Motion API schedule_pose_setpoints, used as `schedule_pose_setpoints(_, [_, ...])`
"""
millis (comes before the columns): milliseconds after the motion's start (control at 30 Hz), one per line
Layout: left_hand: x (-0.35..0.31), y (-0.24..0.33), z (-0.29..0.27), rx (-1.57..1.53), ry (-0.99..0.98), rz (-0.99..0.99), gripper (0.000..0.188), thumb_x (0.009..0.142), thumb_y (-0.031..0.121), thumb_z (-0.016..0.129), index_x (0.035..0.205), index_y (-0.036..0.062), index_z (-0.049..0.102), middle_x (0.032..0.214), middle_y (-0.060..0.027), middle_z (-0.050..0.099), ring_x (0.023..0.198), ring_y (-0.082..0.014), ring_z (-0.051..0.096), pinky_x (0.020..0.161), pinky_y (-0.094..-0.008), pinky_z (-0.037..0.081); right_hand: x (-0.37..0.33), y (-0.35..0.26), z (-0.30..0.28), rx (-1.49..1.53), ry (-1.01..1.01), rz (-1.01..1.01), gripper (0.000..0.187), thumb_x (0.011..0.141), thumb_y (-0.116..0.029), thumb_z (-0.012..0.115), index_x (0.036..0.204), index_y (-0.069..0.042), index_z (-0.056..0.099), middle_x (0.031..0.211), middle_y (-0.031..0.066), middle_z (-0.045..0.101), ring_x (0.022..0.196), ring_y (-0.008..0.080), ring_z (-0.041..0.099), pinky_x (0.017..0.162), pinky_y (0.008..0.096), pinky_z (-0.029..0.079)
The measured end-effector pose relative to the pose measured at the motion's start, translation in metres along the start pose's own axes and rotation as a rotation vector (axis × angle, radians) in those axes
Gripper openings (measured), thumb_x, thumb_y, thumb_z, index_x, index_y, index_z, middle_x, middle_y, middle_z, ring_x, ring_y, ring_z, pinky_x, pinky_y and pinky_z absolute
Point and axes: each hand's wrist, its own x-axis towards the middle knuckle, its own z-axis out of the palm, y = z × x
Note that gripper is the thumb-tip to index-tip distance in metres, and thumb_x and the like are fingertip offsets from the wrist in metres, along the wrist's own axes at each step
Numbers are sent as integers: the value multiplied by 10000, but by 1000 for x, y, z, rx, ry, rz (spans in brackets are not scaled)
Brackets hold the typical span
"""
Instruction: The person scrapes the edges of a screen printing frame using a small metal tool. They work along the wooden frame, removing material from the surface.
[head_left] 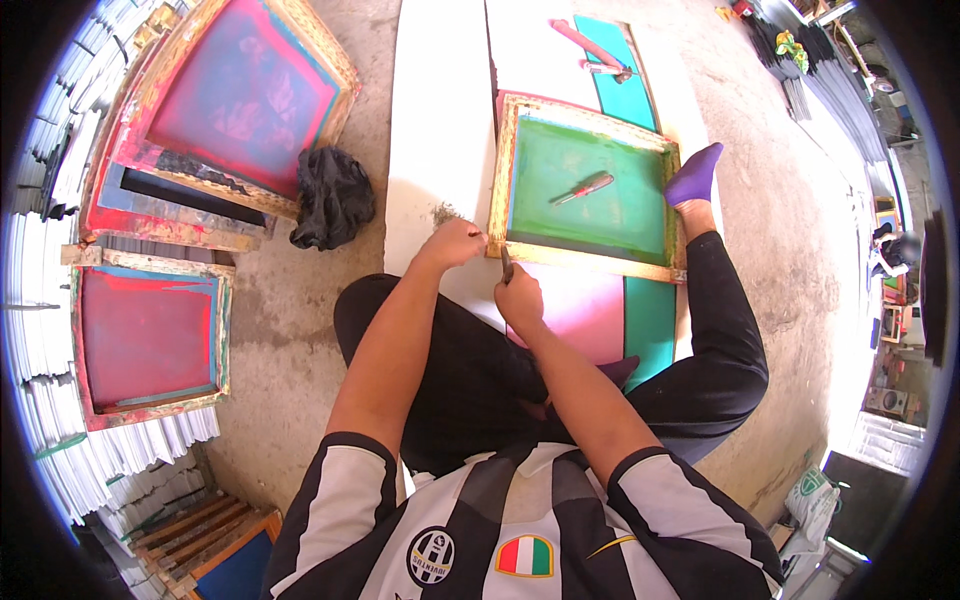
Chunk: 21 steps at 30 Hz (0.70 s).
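Observation:
A wooden-framed printing screen (590, 262) with green mesh lies in front of me. On its mesh rests a screwdriver (584, 188) with a reddish handle. My left hand (455, 246) is closed beside the frame's near left corner, fingertips pinched together; what they hold, if anything, is too small to make out. My right hand (520, 300) is wrapped round a slim dark tool (506, 262), its tip at the frame's near edge by that same corner; its kind is not clear. My foot in a purple sock (694, 176) presses against the frame's right side.
White boards (430, 110) and a teal strip (650, 320) lie under the frame. Beyond it sits a red-handled tool (600, 52) with a metal end. To the left are a black plastic bag (335, 198), pink-stained screens (150, 335) and stacked white sheets (60, 450). Another person (897, 252) is far right.

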Motion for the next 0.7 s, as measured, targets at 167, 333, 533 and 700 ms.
schedule_pose_setpoints(167, [-3, 4, -5, -42, -50, -67, 368, 955, 329, 633, 907, -19, 738, 741, -100, 718, 551, -173, 607, 497, -324, 474, -8, -10, -8, 44, -31, -70, 252, 859, -147, 594, 1066, -17, 656, 956, 296, 706, 925, 475, 692, 837, 552, 536])
schedule_pose_setpoints(333, [-12, 13, -22, -259, -52, -250, 314, 983, 335, 611, 935, 48, 730, 795, -66, 716, 548, -136, 560, 491, -291, 410, -4, -45, -11, 109, -139, -124, 250, 858, -147, 601, 1060, -11, 659, 964, 279, 713, 960, 468, 688, 853, 533, 536])
schedule_pose_setpoints(533, [-21, 22, -32, -438, -9, -335, 231, 995, 291, 610, 1019, 73, 681, 819, -23, 631, 617, -117, 540, 540, -273, 389, 7, -50, -6, 185, -273, -86, 306, 907, -210, 617, 1091, 32, 647, 915, 266, 706, 903, 405, 709, 809, 497, 547])
schedule_pose_setpoints(700, [-7, -9, -27, -420, 128, -307, 279, 973, 319, 639, 1005, 48, 697, 811, -49, 656, 655, -166, 596, 571, -346, 435, -3, -48, -11, 562, -543, 147, 368, 961, -290, 640, 1105, 49, 631, 847, 166, 663, 736, 259, 667, 682, 408, 548])
